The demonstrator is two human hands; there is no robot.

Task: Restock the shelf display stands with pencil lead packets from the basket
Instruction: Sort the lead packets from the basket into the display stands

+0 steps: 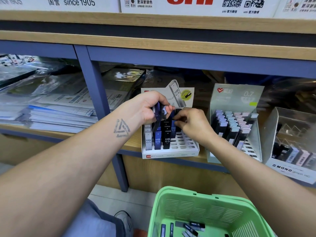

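Left hand (150, 106): clutches several lead packets (158, 115), frame centre
Right hand (191, 124): pinches blue packet (173, 128) over white display stand (171, 153)
Green basket (172, 207): bottom right

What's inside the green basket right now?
Several loose dark and grey lead packets lie on the green basket floor; its near end is out of frame.

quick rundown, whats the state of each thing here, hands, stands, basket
left hand: grips a bunch of lead packets above the stand
right hand: pinches a blue packet at the HB 0.5 stand
HB 0.5 stand: partly filled, right slots empty
0.7 stand: mostly full, front slots empty
green basket: a few packets left at the bottom
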